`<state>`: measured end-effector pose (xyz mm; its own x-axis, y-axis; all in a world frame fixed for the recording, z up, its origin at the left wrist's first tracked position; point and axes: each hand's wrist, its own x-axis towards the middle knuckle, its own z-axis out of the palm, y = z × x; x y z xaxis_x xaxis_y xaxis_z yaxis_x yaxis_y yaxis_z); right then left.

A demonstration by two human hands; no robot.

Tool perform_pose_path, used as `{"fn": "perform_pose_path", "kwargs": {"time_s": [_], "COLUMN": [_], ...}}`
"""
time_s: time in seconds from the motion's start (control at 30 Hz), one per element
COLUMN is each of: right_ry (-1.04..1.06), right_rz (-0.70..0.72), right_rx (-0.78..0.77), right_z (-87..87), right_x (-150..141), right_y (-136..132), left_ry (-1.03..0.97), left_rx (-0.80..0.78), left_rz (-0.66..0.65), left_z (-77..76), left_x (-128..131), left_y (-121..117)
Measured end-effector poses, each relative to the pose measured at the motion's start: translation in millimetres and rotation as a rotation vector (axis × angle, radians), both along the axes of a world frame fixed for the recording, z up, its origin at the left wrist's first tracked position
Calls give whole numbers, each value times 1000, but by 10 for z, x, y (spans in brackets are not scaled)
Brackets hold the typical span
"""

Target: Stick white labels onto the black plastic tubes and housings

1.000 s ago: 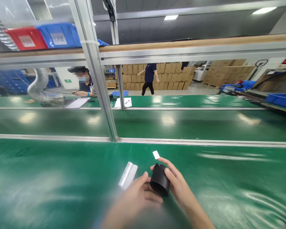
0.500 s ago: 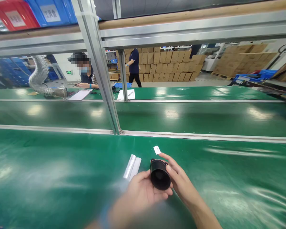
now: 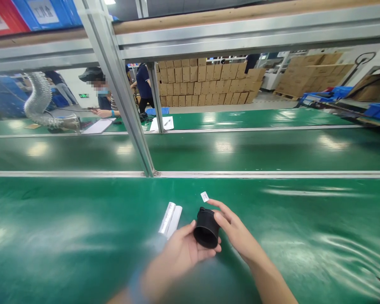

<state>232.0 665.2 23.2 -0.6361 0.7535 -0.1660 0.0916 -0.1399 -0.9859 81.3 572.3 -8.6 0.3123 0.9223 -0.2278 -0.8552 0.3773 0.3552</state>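
My left hand (image 3: 185,249) cradles a black cup-shaped housing (image 3: 206,228), its fingers under and around it. The wide mouth of the housing tilts toward me, and a small lug shows on its far rim. A small white label (image 3: 204,196) clings to the outstretched index fingertip of my right hand (image 3: 232,226). The right thumb lies against the side of the housing, while the other right fingers are partly hidden behind it. Just left of the housing, a rolled white sheet (image 3: 171,219), seemingly of labels, rests on the green mat.
A green-covered bench (image 3: 82,211) spreads around my hands. An aluminium post (image 3: 126,101) rises from its back rail, beneath a shelf with blue (image 3: 46,14) and red bins. Across the bench a person (image 3: 101,95) works near a silver flexible duct (image 3: 38,99). Stacked cartons (image 3: 202,82) stand behind.
The view has swung slightly right, so the scene sits further left. The housing has turned a little in my left hand, and one lug has gone out of sight. The label remains on my right fingertip.
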Motion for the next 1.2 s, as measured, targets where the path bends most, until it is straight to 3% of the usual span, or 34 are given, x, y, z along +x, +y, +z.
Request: {"fn": "perform_pose_path", "kwargs": {"time_s": [0.13,0.23,0.37,0.57,0.77,0.9,1.03,1.2], "right_ry": [4,-13,-48,-141,-150,-33,93,90], "right_rz": [-34,-54,-40,-144,-234,-359,-432,-214], "right_rx": [-38,-34,99,261,397,472,399,202], "right_z": [60,44,-80,-224,-283,-295,-175,-66], "right_x": [-10,-21,-18,-93,-200,-138,-25,-8], "right_y": [-33,-28,37,21,-70,-19,-24,-109], "left_ry": [-50,51,271,332,368,327,403,469], "left_rx": [46,33,-1,-12,7,43,35,30], "left_rz": [14,11,45,160,201,273,392,429], "left_z": [87,94,33,-67,38,87,76,37], "left_x": [-8,-5,11,0,-28,-33,-57,-74], "left_y": [13,4,-21,-35,-7,17,45,60]}}
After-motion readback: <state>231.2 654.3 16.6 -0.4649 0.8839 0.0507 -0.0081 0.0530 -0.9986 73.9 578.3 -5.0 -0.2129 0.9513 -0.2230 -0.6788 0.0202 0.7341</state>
